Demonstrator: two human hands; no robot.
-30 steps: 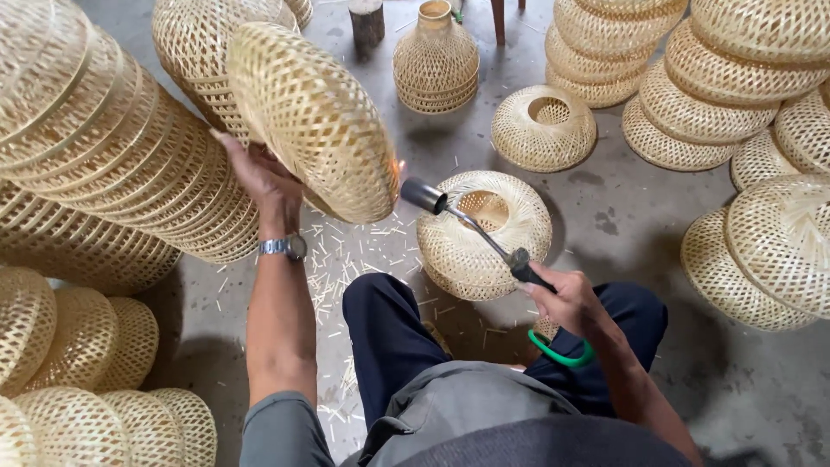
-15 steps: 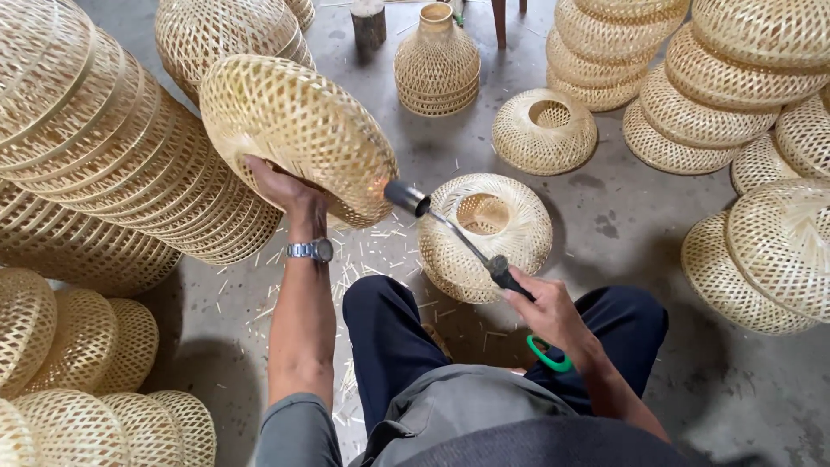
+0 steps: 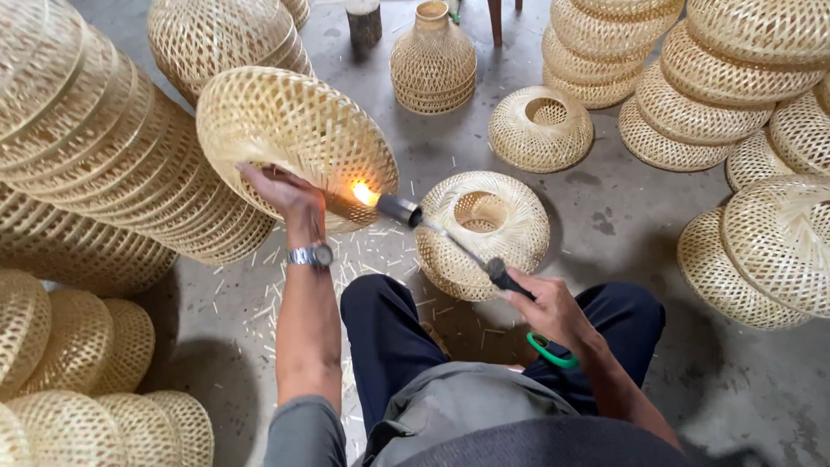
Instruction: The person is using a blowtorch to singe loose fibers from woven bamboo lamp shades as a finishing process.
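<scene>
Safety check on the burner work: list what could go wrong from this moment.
1. The torch flame meets the woven bamboo shade close to the left hand gripping its rim, so the fingers could get burnt.
2. Holding the flame in one spot could scorch or ignite the thin weave.
3. Dry bamboo slivers litter the floor and stacked shades stand right beside the held one; a spark could spread. The right hand should keep the nozzle aimed away from them.

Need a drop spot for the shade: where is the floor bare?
Bare concrete lies between the vase-shaped shade and the small round shade, and right of the shade by the knees toward the right stacks. Crowded: the left stacks; bamboo splinters under the left hand.
</scene>
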